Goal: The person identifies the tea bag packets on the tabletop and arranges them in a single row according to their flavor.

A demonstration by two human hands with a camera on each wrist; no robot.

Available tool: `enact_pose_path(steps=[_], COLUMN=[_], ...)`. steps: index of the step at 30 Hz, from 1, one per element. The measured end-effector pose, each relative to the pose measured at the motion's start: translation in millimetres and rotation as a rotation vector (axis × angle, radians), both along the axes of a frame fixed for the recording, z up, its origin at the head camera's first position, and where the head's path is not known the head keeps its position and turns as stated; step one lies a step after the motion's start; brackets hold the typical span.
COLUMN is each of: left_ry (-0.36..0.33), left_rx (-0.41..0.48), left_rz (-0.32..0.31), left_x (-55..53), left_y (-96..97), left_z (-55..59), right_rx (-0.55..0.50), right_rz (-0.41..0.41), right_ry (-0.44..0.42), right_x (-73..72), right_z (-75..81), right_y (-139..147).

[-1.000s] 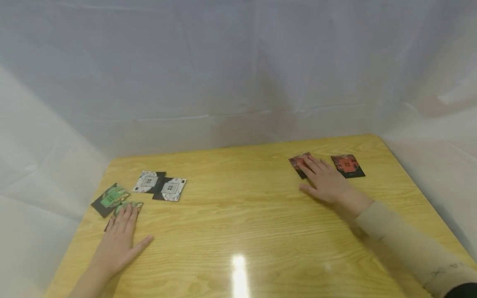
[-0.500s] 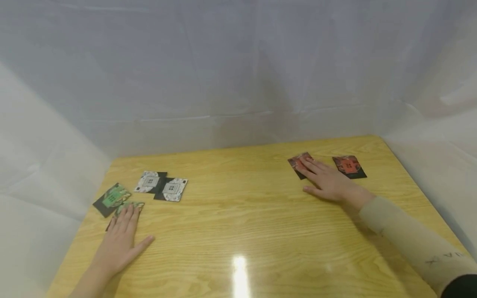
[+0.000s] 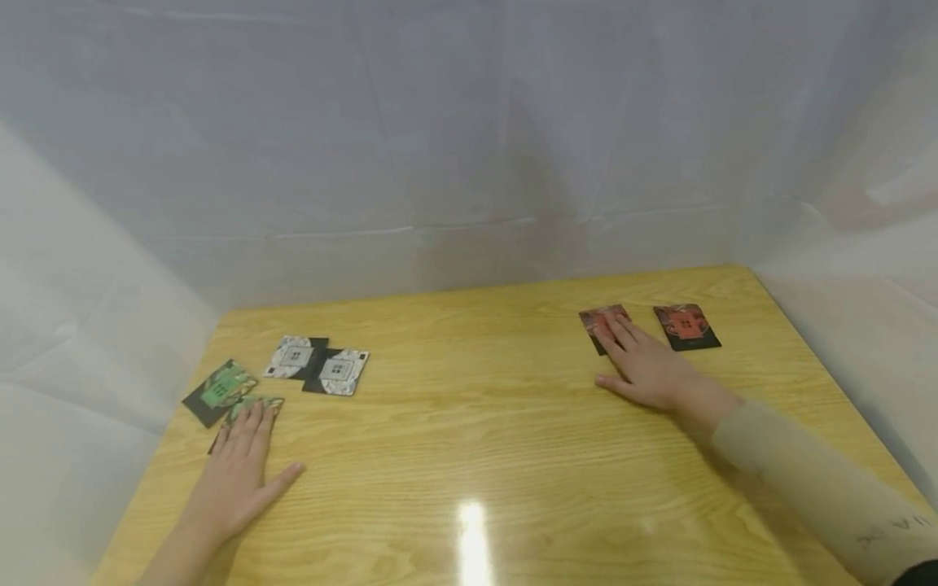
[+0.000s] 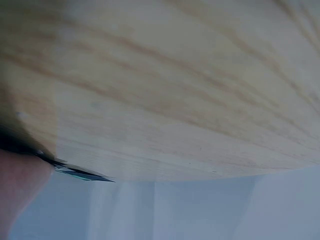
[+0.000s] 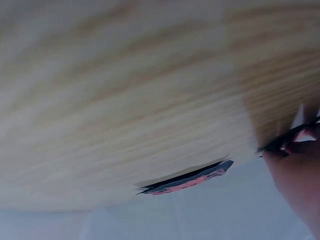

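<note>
My left hand (image 3: 233, 472) lies flat on a green and black packet (image 3: 258, 404), covering most of it, thumb spread to the side. Touching that one at its upper left is another flat green packet (image 3: 218, 392). With fingers extended, my right hand (image 3: 648, 368) rests on a red and black packet (image 3: 604, 317) near the far edge. A second red packet (image 3: 687, 327) lies just to its right, apart from it; the right wrist view also catches a red packet (image 5: 187, 182) edge-on. In the left wrist view, a thin dark packet edge (image 4: 82, 173) shows beside the hand.
Two white and black packets, a left one (image 3: 295, 358) and a right one (image 3: 335, 371), meet at their black ends on the left half of the wooden table (image 3: 454, 407). Pale sheeting (image 3: 440, 163) hangs behind the table and along both sides.
The red packet under my right hand has turned and shifted slightly right, nearer the other red packet, with the hand moving along. My left hand and the other packets stay put.
</note>
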State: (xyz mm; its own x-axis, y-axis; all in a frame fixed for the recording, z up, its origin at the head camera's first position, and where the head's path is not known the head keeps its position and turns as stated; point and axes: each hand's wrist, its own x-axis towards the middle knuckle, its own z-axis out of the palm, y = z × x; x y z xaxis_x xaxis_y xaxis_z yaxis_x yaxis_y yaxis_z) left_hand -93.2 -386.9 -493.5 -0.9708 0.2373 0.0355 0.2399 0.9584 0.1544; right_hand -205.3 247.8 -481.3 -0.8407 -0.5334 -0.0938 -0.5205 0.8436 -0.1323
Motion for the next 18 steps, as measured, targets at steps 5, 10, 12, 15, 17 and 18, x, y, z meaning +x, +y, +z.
enact_pose_path(steps=[5,10,12,15,17,18], left_ry=[-0.007,-0.008,-0.003,0.001,0.006,0.010], left_rx=[0.002,-0.004,-0.005,-0.007,-0.009,-0.010], left_rz=[0.002,0.004,0.003,0.001,0.001,0.000], left_x=[0.9,-0.2,-0.1,0.2,0.6,0.6], left_y=[0.9,1.8,2.2,2.7,3.0,3.0], left_z=[1.3,2.5,2.9,3.8,4.5,4.6], right_rx=[0.002,0.004,0.010,0.009,0.011,0.009], right_rz=[-0.043,-0.073,-0.080,-0.079,-0.080,-0.081], right_ry=[-0.015,-0.025,-0.027,-0.018,-0.013,-0.010], right_x=[7.8,11.0,11.9,14.1,15.3,15.6], right_z=[2.9,4.4,4.9,6.4,7.2,7.5], right_y=[0,0,-1,-3,-4,-5])
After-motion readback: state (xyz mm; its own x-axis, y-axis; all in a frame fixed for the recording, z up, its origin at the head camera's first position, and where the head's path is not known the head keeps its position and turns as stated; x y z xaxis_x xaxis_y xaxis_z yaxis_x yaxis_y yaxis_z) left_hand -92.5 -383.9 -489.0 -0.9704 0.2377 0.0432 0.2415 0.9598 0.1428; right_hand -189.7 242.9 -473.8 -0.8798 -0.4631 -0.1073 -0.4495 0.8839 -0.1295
